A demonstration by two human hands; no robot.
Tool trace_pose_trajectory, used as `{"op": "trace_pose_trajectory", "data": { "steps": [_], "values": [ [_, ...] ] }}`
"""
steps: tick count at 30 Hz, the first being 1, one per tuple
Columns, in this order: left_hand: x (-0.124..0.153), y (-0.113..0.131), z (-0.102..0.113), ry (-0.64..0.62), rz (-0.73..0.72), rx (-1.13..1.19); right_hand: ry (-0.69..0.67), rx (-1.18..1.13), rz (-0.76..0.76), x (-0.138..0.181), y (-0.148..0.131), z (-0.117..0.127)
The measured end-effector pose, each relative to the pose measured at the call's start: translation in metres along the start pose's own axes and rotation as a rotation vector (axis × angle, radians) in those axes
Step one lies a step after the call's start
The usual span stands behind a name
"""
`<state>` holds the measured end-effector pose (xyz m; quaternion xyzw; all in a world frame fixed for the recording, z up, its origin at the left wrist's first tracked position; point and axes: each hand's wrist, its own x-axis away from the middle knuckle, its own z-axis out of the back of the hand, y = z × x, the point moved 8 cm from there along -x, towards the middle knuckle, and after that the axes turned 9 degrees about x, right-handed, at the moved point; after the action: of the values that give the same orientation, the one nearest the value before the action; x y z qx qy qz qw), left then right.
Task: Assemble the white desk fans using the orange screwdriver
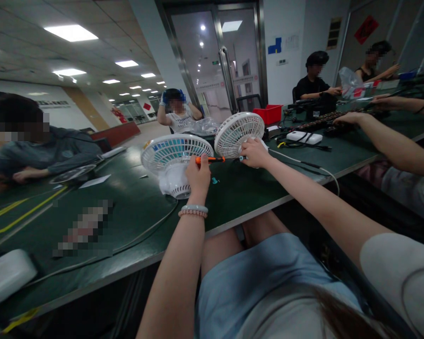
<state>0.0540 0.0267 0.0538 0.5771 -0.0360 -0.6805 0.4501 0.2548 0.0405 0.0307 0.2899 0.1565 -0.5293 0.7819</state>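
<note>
My left hand (199,178) is closed around the handle of an orange-and-black screwdriver (209,160), held level with its shaft pointing right. Close to the shaft's end, the bent fingers of my right hand (255,153) are pressed together; a small pale-blue bit shows at their tips, too small to name. This hand lies against the back of a white fan (237,133), whose round grille is tilted and whose base is mostly hidden. A second white fan (175,147) stands just beyond my left hand, its housing partly covered by my fingers. Small teal bits (215,180) lie between the fans.
The green table (240,197) ends close to my lap. Cables run across it on both sides. A white box-like object (304,137) and a red bin (269,114) stand to the right. Several people sit around the table; a co-worker's hands (349,117) work at the right.
</note>
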Motion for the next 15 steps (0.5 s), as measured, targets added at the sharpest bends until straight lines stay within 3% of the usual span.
{"op": "trace_pose_trajectory", "data": {
  "steps": [11, 15],
  "values": [
    [0.0031, 0.0037, -0.0026, -0.04, 0.056, 0.064, -0.016, 0.005, -0.006, 0.0008, 0.0011, -0.0001],
    [0.0022, -0.0052, -0.0046, -0.102, 0.213, 0.176, -0.005, 0.034, -0.007, 0.0026, -0.0022, 0.0019]
  ]
}}
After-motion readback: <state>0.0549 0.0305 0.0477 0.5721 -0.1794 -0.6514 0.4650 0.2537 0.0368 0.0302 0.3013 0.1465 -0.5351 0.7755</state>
